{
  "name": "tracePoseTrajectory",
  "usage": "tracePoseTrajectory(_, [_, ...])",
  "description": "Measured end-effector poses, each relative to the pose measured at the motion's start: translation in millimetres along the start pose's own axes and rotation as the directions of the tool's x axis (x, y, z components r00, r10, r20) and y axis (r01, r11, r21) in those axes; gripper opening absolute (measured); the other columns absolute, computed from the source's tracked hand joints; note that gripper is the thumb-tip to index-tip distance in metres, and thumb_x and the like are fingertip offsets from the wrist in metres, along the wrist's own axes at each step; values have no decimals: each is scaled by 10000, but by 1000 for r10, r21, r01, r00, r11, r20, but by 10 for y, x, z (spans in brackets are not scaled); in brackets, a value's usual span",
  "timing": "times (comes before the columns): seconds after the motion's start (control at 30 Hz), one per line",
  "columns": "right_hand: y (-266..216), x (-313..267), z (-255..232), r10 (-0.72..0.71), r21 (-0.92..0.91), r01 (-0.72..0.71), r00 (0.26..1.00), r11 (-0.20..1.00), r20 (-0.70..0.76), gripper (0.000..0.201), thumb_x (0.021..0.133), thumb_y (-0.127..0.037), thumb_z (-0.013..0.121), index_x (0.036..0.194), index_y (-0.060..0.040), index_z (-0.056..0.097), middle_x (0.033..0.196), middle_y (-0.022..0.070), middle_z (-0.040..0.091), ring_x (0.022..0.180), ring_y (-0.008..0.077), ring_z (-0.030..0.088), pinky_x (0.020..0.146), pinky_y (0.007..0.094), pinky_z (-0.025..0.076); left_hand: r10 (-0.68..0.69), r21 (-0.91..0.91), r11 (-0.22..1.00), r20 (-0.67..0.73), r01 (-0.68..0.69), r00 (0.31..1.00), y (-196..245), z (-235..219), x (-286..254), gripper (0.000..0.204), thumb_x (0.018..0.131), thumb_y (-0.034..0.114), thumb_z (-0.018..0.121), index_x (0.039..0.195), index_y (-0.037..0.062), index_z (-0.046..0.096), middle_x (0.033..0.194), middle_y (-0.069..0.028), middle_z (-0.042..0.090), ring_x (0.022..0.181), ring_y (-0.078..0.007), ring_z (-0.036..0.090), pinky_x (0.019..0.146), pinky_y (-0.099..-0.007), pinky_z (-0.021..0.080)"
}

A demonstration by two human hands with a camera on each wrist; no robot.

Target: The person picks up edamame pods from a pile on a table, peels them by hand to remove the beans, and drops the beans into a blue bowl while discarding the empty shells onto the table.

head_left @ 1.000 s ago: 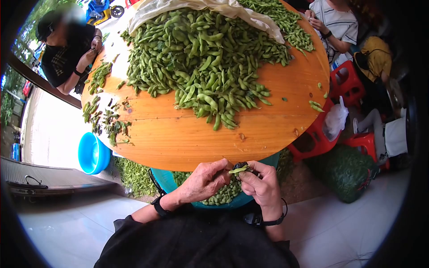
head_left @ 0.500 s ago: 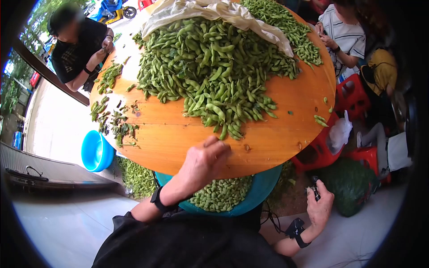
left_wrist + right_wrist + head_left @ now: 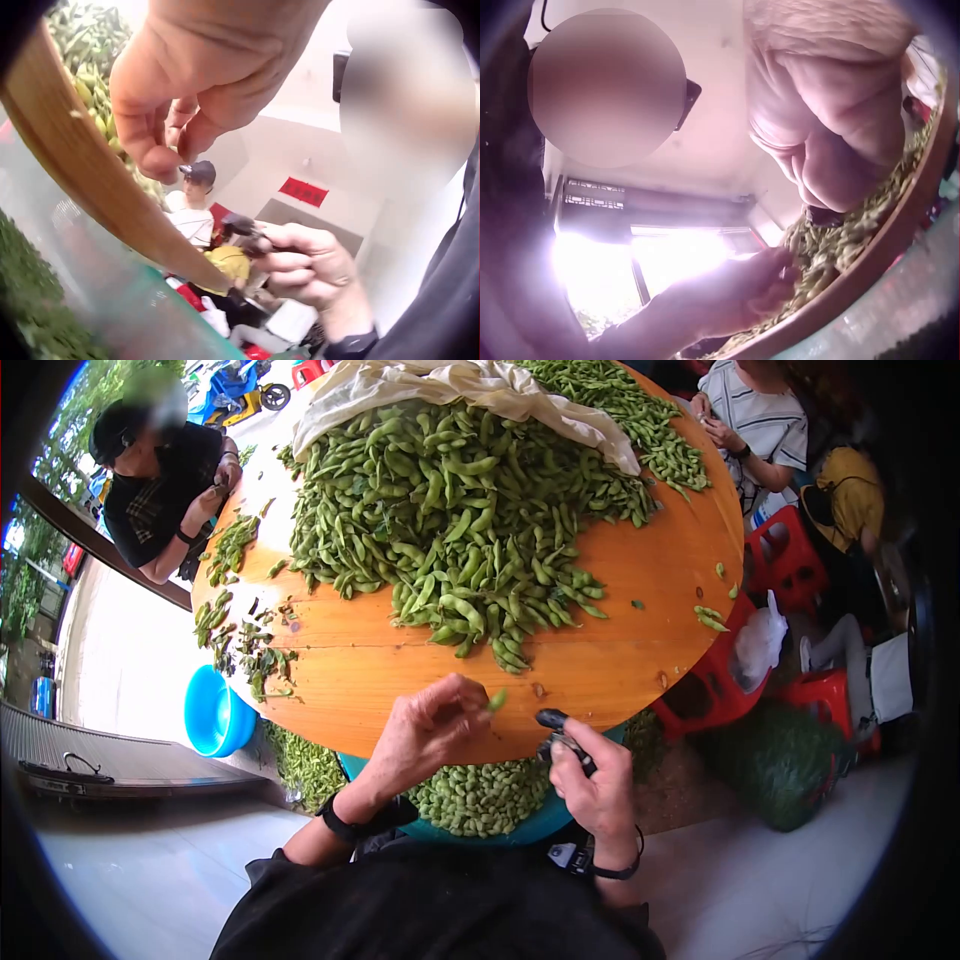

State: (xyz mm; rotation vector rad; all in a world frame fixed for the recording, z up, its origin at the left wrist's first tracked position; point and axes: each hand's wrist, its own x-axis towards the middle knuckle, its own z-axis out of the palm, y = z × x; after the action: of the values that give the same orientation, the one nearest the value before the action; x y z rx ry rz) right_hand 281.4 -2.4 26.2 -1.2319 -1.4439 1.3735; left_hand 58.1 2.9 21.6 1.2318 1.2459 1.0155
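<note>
My left hand [image 3: 425, 725] is over the near edge of the wooden table, its thumb and fingers drawn together at a green soybean pod [image 3: 497, 700]. In the left wrist view the left hand [image 3: 202, 82] shows curled fingers, with the pod hidden. A little to the right, my right hand [image 3: 595, 775] holds a small black tool [image 3: 560, 745] at the thumb and index finger; I cannot tell whether parts of it are worn on the fingertips. Below the hands, a teal basin [image 3: 540, 822] holds shelled green beans [image 3: 470, 800]. A large heap of pods [image 3: 450, 530] lies ahead.
A pale cloth [image 3: 450, 390] covers the heap's back on the round table [image 3: 370, 670]. Leafy scraps [image 3: 262, 660] lie at its left. A blue basin [image 3: 215, 710], red stools [image 3: 790, 565] and a green net sack [image 3: 775, 765] stand around. Two people [image 3: 165, 485] sit across, left and right.
The hands were together at a pod, then parted: the left reached toward the heap while the right swung out right. Now the left is back nearer with a pod, and the right has returned beside it.
</note>
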Motion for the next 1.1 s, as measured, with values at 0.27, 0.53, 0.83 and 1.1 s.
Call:
tracePoseTrajectory(0.27, [-18,114,152,115,424,-200,969,883,217,240,968,-35,573,1175,82,611,760,-17,500,573,34,469,476,204,380,104,-137,985,-13,-105,995,-136,202,-163,59,921,3,662,949,-9,611,820,-46,665,682,-83,613,589,-244,506])
tracePoseTrajectory(0.53, [96,78,74,72,609,-266,943,747,324,240,955,7,570,1186,48,621,744,-10,491,559,35,436,466,203,336,-160,-578,756,293,308,943,-115,78,-170,47,923,43,663,909,29,621,814,-111,693,614,-129,619,478,-240,457])
tracePoseTrajectory(0.83, [-30,-10,65,23,414,-105,980,904,199,147,937,12,576,1066,63,623,778,37,542,581,86,498,495,247,388,-71,-488,844,309,222,949,-89,227,-236,116,939,91,664,979,15,584,794,-89,680,640,-114,630,503,-234,467])
tracePoseTrajectory(1.1, [3,-57,140,-151,-90,155,987,984,51,157,837,35,635,990,74,631,797,130,561,671,228,599,592,305,466,-160,-146,967,290,209,943,-21,195,-213,290,979,244,626,872,-25,650,704,-25,646,598,-73,583,533,-239,470])
